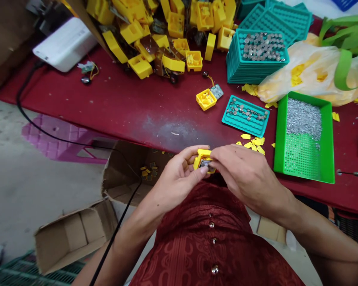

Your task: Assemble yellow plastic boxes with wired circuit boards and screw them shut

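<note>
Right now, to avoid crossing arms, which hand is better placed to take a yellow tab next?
Probably the right hand: it lies nearer the yellow tabs; the left hand holds the yellow case.

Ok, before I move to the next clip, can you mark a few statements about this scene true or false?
1. The left hand holds a yellow casing. True.
2. Metal pieces cover the whole bottom of the green tray. False: its near part is bare.
3. A black cable runs from the white device. True.
4. The right hand lies flat on the tablecloth. False: its fingers are at the casing.
</note>
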Demonstrator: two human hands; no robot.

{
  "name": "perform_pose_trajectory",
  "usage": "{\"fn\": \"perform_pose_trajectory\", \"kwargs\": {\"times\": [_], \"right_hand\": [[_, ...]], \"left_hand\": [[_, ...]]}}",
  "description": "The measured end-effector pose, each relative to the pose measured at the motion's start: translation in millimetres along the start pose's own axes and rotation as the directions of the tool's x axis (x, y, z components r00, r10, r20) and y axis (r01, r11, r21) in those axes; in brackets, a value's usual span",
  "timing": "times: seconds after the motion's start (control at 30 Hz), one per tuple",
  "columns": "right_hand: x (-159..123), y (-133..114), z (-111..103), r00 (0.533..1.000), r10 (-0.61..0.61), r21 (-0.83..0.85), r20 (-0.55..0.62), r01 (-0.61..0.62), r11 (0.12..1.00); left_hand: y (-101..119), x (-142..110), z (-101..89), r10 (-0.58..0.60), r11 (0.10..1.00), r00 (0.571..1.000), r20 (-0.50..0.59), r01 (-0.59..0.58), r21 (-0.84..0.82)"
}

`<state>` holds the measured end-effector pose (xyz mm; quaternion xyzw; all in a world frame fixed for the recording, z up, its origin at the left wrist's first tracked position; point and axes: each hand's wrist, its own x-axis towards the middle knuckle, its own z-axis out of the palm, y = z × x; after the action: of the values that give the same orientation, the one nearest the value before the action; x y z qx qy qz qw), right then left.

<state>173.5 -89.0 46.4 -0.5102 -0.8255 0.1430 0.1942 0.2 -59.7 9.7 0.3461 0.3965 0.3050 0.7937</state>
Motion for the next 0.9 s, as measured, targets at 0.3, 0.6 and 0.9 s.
{"fn": "perform_pose_trajectory", "kwargs": {"times": [0.3, 0.6, 0.9], "right_hand": [[-9, 4, 20, 0.963, 0.029, 0.086, -0.267, -0.006, 0.996], [-12, 4, 31, 0.928, 0.081, 0.115, -0.363, -0.042, 0.992], [-13, 4, 45, 0.860, 0.165, 0.145, -0.482, -0.108, 0.984]], "left_hand": [[-7, 5, 0.7, -0.080, 0.982, 0.997, -0.008, 0.077, -0.172], [-7, 4, 5.4, -0.100, 0.980, 0.990, -0.096, 0.081, -0.184], [-11, 2, 5.4, -0.073, 0.987, 0.992, -0.107, 0.057, -0.150]]}}
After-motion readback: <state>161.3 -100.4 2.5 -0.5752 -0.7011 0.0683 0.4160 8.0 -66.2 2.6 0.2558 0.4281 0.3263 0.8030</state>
